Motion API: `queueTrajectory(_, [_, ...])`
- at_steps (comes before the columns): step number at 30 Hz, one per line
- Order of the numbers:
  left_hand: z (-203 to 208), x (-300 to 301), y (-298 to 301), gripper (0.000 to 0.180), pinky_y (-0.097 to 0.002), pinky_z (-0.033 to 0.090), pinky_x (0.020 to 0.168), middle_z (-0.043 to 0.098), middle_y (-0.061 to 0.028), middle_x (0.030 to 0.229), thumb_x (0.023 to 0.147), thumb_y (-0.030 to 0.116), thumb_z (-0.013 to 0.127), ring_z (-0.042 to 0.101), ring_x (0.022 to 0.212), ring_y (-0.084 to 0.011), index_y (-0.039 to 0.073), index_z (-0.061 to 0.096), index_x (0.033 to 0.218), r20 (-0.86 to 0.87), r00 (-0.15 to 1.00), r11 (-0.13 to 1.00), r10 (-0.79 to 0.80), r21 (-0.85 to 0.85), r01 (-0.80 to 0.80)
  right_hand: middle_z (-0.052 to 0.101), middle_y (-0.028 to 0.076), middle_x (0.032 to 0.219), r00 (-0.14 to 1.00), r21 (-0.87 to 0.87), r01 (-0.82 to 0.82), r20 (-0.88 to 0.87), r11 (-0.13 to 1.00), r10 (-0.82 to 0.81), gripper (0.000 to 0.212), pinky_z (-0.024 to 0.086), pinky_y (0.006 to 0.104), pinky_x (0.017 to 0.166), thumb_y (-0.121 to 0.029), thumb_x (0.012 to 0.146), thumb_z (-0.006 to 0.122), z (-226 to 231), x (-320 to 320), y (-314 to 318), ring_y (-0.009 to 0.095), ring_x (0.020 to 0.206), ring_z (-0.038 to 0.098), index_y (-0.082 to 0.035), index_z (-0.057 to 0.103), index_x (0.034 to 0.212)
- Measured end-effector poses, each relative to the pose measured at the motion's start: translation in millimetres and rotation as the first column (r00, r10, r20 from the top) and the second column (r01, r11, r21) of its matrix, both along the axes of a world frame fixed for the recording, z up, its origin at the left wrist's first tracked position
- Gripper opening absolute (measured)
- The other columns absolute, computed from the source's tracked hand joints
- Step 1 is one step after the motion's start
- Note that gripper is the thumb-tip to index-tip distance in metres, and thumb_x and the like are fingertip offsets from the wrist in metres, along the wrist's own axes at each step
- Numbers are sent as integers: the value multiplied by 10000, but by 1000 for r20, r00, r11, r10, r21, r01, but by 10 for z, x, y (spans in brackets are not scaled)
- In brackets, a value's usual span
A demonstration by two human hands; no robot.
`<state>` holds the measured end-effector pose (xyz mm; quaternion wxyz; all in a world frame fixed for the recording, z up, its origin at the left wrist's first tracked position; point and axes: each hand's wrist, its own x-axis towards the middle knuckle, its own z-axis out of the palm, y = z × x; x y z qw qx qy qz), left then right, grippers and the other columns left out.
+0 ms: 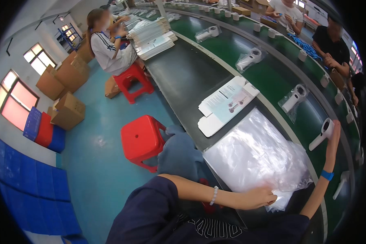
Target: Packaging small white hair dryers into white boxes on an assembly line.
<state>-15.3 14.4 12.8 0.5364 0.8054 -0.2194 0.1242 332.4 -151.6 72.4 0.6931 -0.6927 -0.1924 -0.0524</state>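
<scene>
A stack of clear plastic bags (252, 150) lies on the dark tabletop in front of me. My left hand (259, 198) is closed at the near edge of the stack, its fingers pinching a bag. Out to the right, over the green conveyor belt, my right hand (334, 136) grips a white handheld device (318, 140) by its round, dark-centred head. The handle points toward the lower left, and this device has no bag round it. My right fingers are partly hidden behind the head.
Flattened printed cartons (227, 101) lie beyond the bags; a taller carton stack (152, 36) is farther off. Bagged devices (295, 99) lie along the belt. A red stool (140, 138) stands left of my legs. Co-workers sit at the far left (112, 51) and across the belt (333, 49).
</scene>
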Motion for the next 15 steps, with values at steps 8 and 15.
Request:
queueTrajectory(8, [158,14,80,88,-385,460,727,537,-106,945,790,77,519,553,808,-273,56,496,872,34,996,964,-80,256,69,524,25,1204,974,90,-24,-221,996,43,382,385,264,859,-319,948,510,-125,-561,-381,125,1072,499,-115,501,1271])
queueTrajectory(15, [141,13,-15,164,-348,474,764,521,-90,961,742,112,552,557,860,-227,39,509,883,326,945,888,2,434,-151,574,71,1158,779,68,-41,-622,997,75,491,483,282,697,-488,884,563,198,-1196,-310,202,857,617,-142,513,1228])
